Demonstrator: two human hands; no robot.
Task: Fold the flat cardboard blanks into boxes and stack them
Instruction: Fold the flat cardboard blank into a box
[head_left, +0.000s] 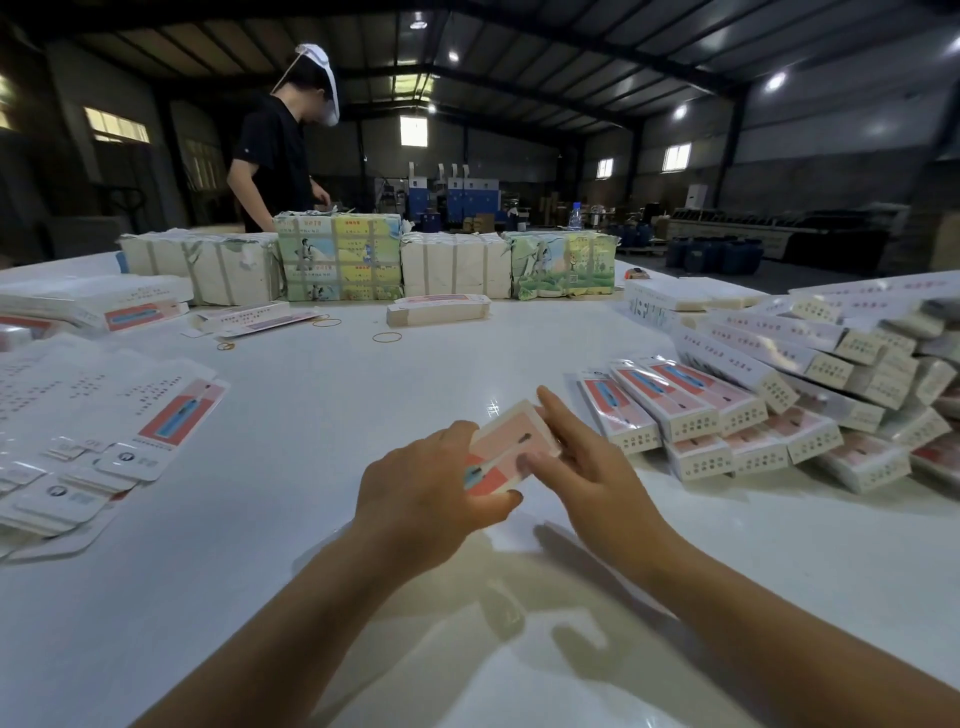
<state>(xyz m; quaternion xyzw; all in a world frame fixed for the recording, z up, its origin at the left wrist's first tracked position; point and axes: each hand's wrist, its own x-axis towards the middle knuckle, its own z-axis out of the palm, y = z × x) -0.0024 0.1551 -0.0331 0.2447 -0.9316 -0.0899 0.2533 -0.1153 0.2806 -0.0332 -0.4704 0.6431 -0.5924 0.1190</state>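
Above the worktop (363, 415), the left hand (426, 488) grips the box (506, 447) while the right hand (587, 467) pinches its far side; squaring creases before stacking on the pile (727, 415) seems wise.

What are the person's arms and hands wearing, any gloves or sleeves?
Nothing at all. The left hand and right hand have no gloves, rings or watch, and both forearms are bare right down to the picture's edge, so no sleeves show. The fingers are bare too.
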